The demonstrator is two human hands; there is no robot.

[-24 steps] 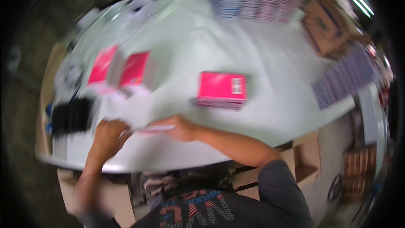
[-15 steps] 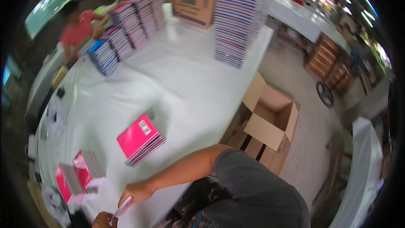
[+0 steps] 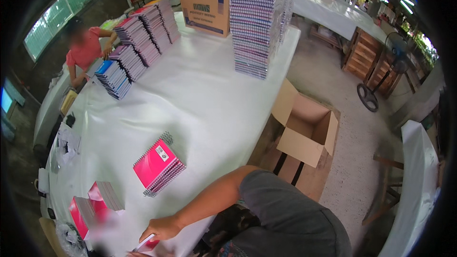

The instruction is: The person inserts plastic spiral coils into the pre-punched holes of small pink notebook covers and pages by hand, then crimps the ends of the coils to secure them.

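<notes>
At the lower edge, my right hand (image 3: 164,227) is closed on a pink notebook (image 3: 151,245), its pale edge tilted up. Only a sliver of my left hand (image 3: 137,254) shows by the notebook's lower end; its fingers are mostly cut off by the frame. Just beyond my right hand lies a small pile of pink spiral notebooks (image 3: 154,165), wire bindings sticking out on alternate sides. To the left stand two stacks of pink-covered pads with no wire showing, one stack (image 3: 85,214) nearer and the other (image 3: 108,196) behind it, partly blurred.
The white-covered table (image 3: 190,95) carries tall notebook stacks (image 3: 252,28), shorter stacks (image 3: 143,35) and a closed-sided carton (image 3: 204,12) at its far end. An open cardboard box (image 3: 309,123) stands right of the table. A person in pink (image 3: 85,50) works at far left. A pedestal fan (image 3: 381,76) stands right.
My right hand has shifted slightly right and down with the notebook, whose pink face now shows more. My left hand has slipped mostly below the frame. The view has tilted slightly.
</notes>
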